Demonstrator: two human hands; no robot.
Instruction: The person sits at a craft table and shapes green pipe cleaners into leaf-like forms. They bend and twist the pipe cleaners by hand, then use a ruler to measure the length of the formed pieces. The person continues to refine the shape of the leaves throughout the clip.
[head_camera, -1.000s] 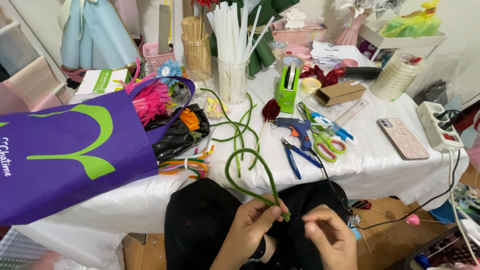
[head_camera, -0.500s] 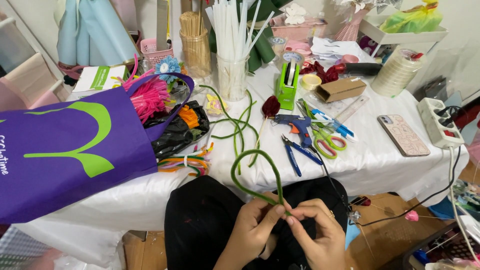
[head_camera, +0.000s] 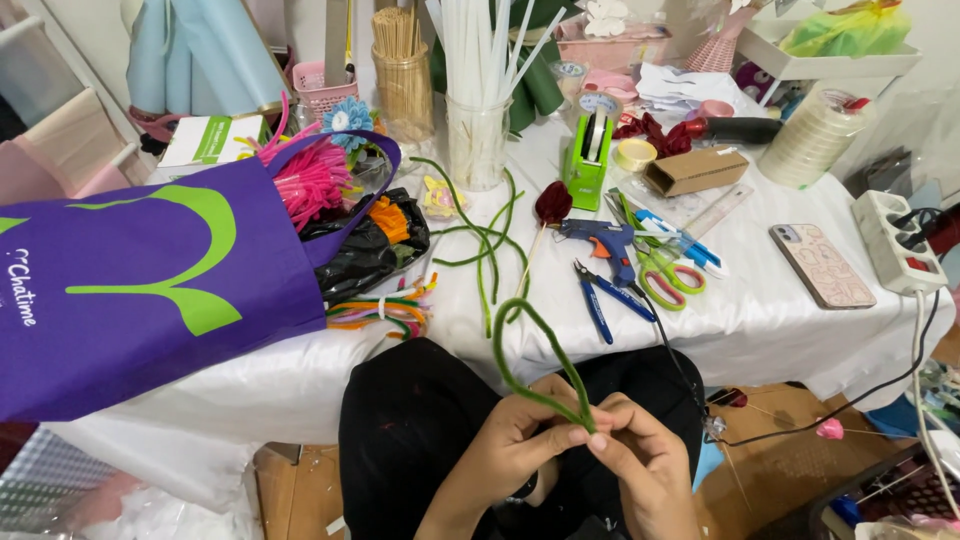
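Over my lap, my left hand (head_camera: 515, 445) and my right hand (head_camera: 640, 460) meet at the bottom of a green pipe cleaner loop (head_camera: 522, 345). Both pinch the point where its two ends come together, fingertips touching. The loop rises from my fingers toward the table's front edge in a leaf-like shape. More green pipe cleaners (head_camera: 480, 235) lie loose on the white tablecloth (head_camera: 760, 320) just beyond it.
A purple bag (head_camera: 150, 290) with pink stems lies at left. On the table lie blue pliers (head_camera: 600, 295), a blue glue gun (head_camera: 605, 240), green scissors (head_camera: 665, 275), a phone (head_camera: 820, 265), a green tape dispenser (head_camera: 588, 160) and a power strip (head_camera: 895, 240).
My hands have come together and closed on the loop's lower end. The loop has narrowed from a wide curve to a pinched leaf shape.
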